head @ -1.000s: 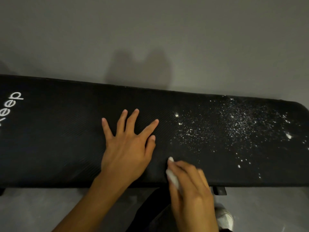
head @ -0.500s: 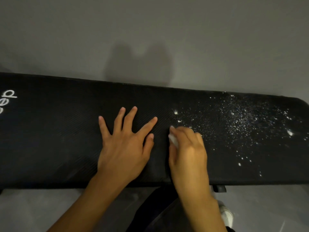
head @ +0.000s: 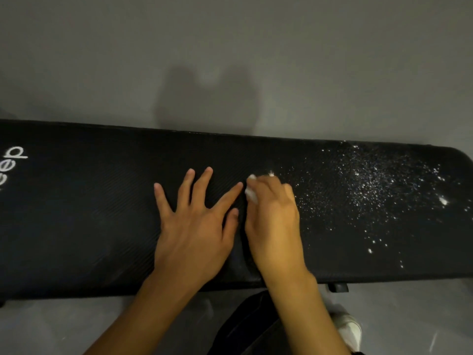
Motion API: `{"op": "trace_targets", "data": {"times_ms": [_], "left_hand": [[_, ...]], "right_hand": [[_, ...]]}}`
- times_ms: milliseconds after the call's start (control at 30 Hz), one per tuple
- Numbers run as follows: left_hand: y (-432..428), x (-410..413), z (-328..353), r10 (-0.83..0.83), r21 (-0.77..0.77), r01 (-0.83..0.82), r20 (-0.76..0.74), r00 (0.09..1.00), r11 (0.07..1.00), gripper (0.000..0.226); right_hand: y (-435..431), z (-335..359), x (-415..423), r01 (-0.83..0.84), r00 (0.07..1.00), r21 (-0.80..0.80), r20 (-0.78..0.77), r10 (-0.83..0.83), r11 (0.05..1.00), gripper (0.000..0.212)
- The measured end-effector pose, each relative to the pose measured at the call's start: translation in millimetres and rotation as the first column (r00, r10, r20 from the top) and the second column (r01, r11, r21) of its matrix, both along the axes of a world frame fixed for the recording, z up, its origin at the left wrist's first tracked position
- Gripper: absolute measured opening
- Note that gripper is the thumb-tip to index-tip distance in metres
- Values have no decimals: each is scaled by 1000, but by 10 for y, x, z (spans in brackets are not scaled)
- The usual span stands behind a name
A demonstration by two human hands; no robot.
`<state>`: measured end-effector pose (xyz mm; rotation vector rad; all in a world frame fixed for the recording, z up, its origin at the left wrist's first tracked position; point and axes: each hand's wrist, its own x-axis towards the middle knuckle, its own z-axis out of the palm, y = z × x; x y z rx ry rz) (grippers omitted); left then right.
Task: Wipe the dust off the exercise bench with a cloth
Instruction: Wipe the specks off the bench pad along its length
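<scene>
A long black exercise bench runs across the view. White dust speckles its right part. My left hand lies flat on the bench's middle with fingers spread. Right beside it, my right hand presses a small white cloth onto the pad at the left edge of the dust. Only a bit of the cloth shows past my fingers.
White lettering marks the bench's left end. Grey floor lies beyond the bench and in front of it. My dark trouser leg and a white shoe are below the front edge, near a small black bench bracket.
My right hand with the cloth has slid from the bench's front edge up across the pad toward the far side. My left hand has stayed flat.
</scene>
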<state>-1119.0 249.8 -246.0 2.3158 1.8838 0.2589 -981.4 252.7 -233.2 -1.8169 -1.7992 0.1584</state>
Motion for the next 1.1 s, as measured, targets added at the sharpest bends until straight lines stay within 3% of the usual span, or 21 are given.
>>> {"op": "trace_targets", "data": {"times_ms": [133, 367, 600, 833, 1100], "left_hand": [[5, -10, -17, -13, 15, 13, 12, 1000, 1000, 54], [-14, -21, -2, -9, 18, 9, 26, 1000, 1000, 55], [-10, -25, -30, -22, 32, 21, 42, 999, 999, 53], [4, -20, 3, -7, 3, 7, 46, 999, 1000, 54], [3, -14, 25, 8, -20, -7, 44, 999, 1000, 56]], "right_hand": [[-513, 40, 12, -35, 999, -5, -42, 35, 999, 29], [378, -14, -18, 66, 998, 10, 21, -66, 998, 28], [-487, 26, -14, 25, 999, 11, -36, -25, 1000, 30], [410, -13, 36, 117, 991, 4, 59, -117, 993, 29], [-387, 5, 77, 17, 1000, 19, -20, -17, 1000, 32]]}}
